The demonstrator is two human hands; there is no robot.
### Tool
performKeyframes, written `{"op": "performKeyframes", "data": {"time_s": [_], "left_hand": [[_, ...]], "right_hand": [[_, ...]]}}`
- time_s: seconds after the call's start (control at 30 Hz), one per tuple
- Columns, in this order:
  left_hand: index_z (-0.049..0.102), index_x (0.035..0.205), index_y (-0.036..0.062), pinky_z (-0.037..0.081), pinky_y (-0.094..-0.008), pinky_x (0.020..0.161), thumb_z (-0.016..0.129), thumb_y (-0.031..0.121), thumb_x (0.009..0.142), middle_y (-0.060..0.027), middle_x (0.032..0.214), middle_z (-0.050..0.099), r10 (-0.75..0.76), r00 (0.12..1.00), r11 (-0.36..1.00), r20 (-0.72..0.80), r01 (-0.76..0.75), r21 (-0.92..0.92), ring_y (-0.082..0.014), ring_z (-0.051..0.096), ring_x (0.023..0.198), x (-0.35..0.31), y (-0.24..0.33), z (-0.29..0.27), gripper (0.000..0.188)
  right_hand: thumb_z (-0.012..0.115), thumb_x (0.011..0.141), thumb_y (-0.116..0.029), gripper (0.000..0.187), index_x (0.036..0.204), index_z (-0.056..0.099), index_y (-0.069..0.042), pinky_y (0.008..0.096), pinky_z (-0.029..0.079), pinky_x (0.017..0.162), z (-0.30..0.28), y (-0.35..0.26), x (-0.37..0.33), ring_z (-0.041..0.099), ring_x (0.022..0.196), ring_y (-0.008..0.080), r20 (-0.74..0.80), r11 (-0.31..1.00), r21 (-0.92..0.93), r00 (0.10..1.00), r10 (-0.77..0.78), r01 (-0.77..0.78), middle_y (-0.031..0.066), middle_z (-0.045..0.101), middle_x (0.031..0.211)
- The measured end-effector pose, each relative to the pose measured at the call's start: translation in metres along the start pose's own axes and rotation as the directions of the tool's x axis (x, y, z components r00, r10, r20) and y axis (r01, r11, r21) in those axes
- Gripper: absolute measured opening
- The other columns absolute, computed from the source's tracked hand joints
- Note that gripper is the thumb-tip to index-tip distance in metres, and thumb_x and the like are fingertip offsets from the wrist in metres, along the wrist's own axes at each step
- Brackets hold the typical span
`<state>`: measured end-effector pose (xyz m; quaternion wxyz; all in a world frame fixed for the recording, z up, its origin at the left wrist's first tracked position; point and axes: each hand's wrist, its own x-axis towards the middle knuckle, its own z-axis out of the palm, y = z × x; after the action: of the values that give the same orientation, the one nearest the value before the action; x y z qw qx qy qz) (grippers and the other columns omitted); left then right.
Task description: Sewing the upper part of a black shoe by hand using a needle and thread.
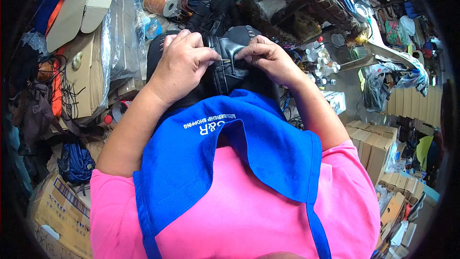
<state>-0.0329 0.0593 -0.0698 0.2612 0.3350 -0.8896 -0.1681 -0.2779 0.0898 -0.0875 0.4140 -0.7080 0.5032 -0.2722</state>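
Observation:
In front of my blue apron [177, 139] lies a black leather piece [227, 69] with seams and thick lacing-like stitches at its upper edges; its whole shape is hidden. My left hand [184, 60] is closed in a pinch at the seam in its middle. Close to that thumb, a thin pale-yellow strand [225, 60] crosses the leather; whether it is thread or a needle I cannot tell. On the other side, my right hand [266, 57] is also closed, thumb and forefinger pinching the leather's edge near the strand.
A spool of orange-brown cord [162, 3] lies beyond my hands. Cardboard sheets [88, 62] and plastic wrap are stacked to the left. Several small white-capped bottles [318, 57] stand at the right, with cardboard boxes [371, 146] nearer. A yellow-brown carton [60, 216] sits at lower left.

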Motion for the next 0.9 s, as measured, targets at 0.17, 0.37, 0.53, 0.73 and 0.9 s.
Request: {"op": "performKeyframes", "data": {"time_s": [0.17, 0.37, 0.53, 0.73, 0.9], "left_hand": [[0.067, 0.078, 0.0163, 0.035, -0.0355, 0.072, 0.066, 0.008, 0.070, -0.0018, 0.073, 0.049, 0.013, 1.000, 1.000, 0.003, -0.013, -0.010, -0.0219, 0.050, 0.080, 0.001, 0.001, 0.000, 0.011], [0.067, 0.077, 0.0150, 0.035, -0.0358, 0.073, 0.065, 0.008, 0.069, -0.0026, 0.073, 0.049, 0.051, 0.999, 0.998, 0.019, -0.051, -0.024, -0.0223, 0.050, 0.080, 0.002, 0.001, -0.001, 0.010], [0.068, 0.083, 0.0127, 0.035, -0.0345, 0.074, 0.065, 0.005, 0.069, -0.0033, 0.071, 0.047, 0.106, 0.994, 0.989, -0.014, -0.104, 0.104, -0.0220, 0.050, 0.077, 0.002, 0.009, -0.002, 0.017], [0.070, 0.088, 0.0134, 0.037, -0.0346, 0.075, 0.065, 0.004, 0.070, -0.0035, 0.074, 0.050, 0.104, 0.994, 0.994, -0.017, -0.105, -0.015, -0.0225, 0.050, 0.078, 0.001, 0.002, 0.000, 0.021], [0.071, 0.094, 0.0150, 0.040, -0.0336, 0.074, 0.065, 0.000, 0.069, -0.0038, 0.074, 0.051, 0.018, 0.998, 0.986, 0.054, -0.009, -0.164, -0.0217, 0.050, 0.076, -0.005, -0.015, 0.005, 0.030]], "right_hand": [[0.057, 0.074, 0.003, 0.030, 0.095, 0.071, -0.013, 0.0266, 0.046, 0.077, 0.000, 0.002, 0.001, 0.055, 0.081, 0.0137, 0.006, 1.000, 0.009, 1.000, 0.017, -0.017, 0.0023, 0.055, 0.079], [0.060, 0.076, 0.000, 0.026, 0.094, 0.071, -0.013, 0.0268, 0.046, 0.077, 0.000, 0.002, 0.000, 0.056, 0.081, 0.0136, 0.002, 1.000, 0.014, 1.000, 0.004, -0.005, 0.0023, 0.055, 0.080], [0.061, 0.077, -0.003, 0.023, 0.095, 0.071, -0.013, 0.0271, 0.046, 0.077, 0.000, 0.002, 0.002, 0.056, 0.082, 0.0134, 0.008, 1.000, 0.001, 1.000, 0.009, -0.009, 0.0021, 0.055, 0.080], [0.064, 0.077, -0.005, 0.022, 0.096, 0.071, -0.013, 0.0278, 0.046, 0.077, 0.000, 0.001, 0.001, 0.056, 0.082, 0.0137, 0.013, 0.999, 0.045, 1.000, 0.023, -0.023, 0.0020, 0.056, 0.080], [0.068, 0.077, -0.007, 0.022, 0.098, 0.071, -0.013, 0.0282, 0.046, 0.075, 0.004, 0.000, 0.002, 0.056, 0.079, 0.0142, -0.013, 0.998, 0.060, 1.000, -0.026, 0.027, 0.0027, 0.060, 0.079]]}}
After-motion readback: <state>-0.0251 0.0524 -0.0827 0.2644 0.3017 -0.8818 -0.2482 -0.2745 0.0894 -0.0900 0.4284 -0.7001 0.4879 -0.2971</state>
